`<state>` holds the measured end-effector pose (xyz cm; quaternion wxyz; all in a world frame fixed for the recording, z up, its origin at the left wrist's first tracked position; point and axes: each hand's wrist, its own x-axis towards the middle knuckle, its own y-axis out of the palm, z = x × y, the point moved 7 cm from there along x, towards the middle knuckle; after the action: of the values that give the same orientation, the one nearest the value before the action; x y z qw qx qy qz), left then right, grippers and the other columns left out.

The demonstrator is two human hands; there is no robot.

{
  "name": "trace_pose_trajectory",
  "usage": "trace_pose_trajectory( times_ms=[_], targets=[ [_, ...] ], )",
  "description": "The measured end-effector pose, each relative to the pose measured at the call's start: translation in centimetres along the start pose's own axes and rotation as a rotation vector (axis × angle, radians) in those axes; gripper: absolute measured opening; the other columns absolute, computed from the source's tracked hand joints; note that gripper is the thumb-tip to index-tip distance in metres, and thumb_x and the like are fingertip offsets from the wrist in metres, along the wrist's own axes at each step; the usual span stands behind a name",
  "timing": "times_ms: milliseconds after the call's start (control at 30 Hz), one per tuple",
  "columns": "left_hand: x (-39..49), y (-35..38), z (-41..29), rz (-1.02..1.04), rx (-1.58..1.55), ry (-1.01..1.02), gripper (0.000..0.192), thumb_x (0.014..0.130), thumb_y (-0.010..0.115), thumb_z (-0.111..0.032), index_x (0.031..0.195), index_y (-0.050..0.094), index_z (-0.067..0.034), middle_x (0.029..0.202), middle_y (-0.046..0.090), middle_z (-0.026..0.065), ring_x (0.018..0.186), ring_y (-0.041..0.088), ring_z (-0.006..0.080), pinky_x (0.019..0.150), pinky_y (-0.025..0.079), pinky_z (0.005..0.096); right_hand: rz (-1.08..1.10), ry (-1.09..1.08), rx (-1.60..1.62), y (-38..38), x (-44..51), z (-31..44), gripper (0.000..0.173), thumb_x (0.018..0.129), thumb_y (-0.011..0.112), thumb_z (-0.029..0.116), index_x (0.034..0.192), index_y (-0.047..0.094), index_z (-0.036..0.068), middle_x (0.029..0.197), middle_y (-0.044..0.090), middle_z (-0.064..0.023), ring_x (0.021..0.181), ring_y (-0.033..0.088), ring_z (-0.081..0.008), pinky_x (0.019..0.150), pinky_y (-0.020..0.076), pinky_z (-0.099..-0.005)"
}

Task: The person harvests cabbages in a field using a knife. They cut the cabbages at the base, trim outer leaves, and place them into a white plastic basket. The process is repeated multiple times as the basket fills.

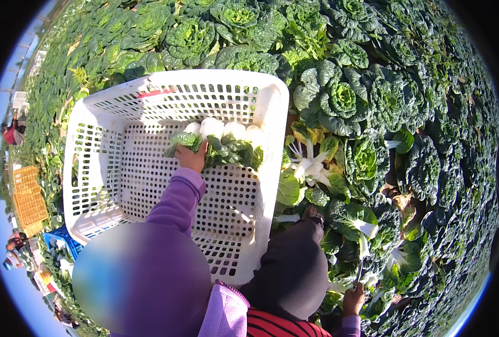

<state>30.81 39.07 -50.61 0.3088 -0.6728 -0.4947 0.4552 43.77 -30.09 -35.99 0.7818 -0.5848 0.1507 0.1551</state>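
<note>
My left hand [192, 158], in a purple sleeve, reaches into a large white perforated plastic crate [276, 177]. Its fingers close on the leaves of a leafy cabbage head [186, 141]. Beside it, several more cut heads [234, 147] lie in a row along one crate wall, pale stem ends showing. Low at the right, my right hand [354, 299] grips a knife [360, 269] by the handle. The narrow blade points away from me, close to loose pale-stalked leaves [365, 227]. Between my hands is my dark-trousered leg [291, 269].
Crinkled green cabbages [340, 99] grow densely around the crate. A trimmed base with splayed white stalks [310, 166] lies right of it. Yellow crates [28, 198], a blue crate [62, 240] and people [15, 130] appear at the left. A blurred patch [142, 278] covers the lower left.
</note>
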Motion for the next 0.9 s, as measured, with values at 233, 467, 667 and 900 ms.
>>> trace_pose_trajectory(
  times_ms=[233, 467, 667, 900],
  targets=[
    [-1.0, -7.1, -4.3, -0.414, -0.288, -0.016, 0.089, 0.068, 0.08, -0.047, 0.128, 0.037, 0.003, 0.13, 0.042, 0.0241, 0.119, 0.044, 0.0372, 0.099, 0.038, 0.0452, -0.071, 0.046, -0.039, -0.5, -0.9, -3.2, 0.022, 0.071, 0.051, 0.006, 0.092, 0.051, 0.0, 0.062, 0.049, -0.0172, 0.053, 0.049, -0.0359, 0.054, 0.0392, -0.045],
    [-2.5, -2.7, -8.3, 0.058, 0.454, 0.113, 0.077, 0.071, 0.071, -0.053, 0.125, 0.051, -0.003, 0.139, 0.043, 0.0122, 0.129, 0.036, 0.0306, 0.106, 0.029, 0.0473, -0.122, 0.059, 0.105, -0.8, -1.3, -3.2, 0.023, 0.071, 0.051, 0.005, 0.093, 0.052, -0.001, 0.064, 0.051, -0.0163, 0.053, 0.049, -0.0295, 0.054, 0.0409, -0.0416],
    [-3.5, -3.1, -6.5, 0.15, 0.332, -0.053, 0.089, 0.065, 0.079, -0.045, 0.134, 0.039, -0.005, 0.137, 0.046, 0.0148, 0.131, 0.038, 0.0309, 0.111, 0.022, 0.0454, -0.283, 0.115, 0.295, -3.2, -0.9, -4.5, 0.026, 0.075, 0.049, 0.006, 0.098, 0.053, -0.004, 0.071, 0.055, -0.0163, 0.057, 0.05, -0.0245, 0.055, 0.0416, -0.0366],
    [-3.1, -12.3, -9.0, 0.138, -0.082, 0.459, 0.076, 0.056, 0.079, -0.009, 0.124, 0.046, 0.005, 0.111, 0.061, 0.019, 0.1, 0.061, 0.0259, 0.086, 0.049, 0.0335, -0.394, -0.179, 0.507, -7.0, -0.8, 2.5, 0.02, 0.082, 0.055, 0.008, 0.1, 0.055, 0.0, 0.067, 0.053, -0.0046, 0.058, 0.046, -0.0135, 0.054, 0.0405, -0.0291]
  ],
)
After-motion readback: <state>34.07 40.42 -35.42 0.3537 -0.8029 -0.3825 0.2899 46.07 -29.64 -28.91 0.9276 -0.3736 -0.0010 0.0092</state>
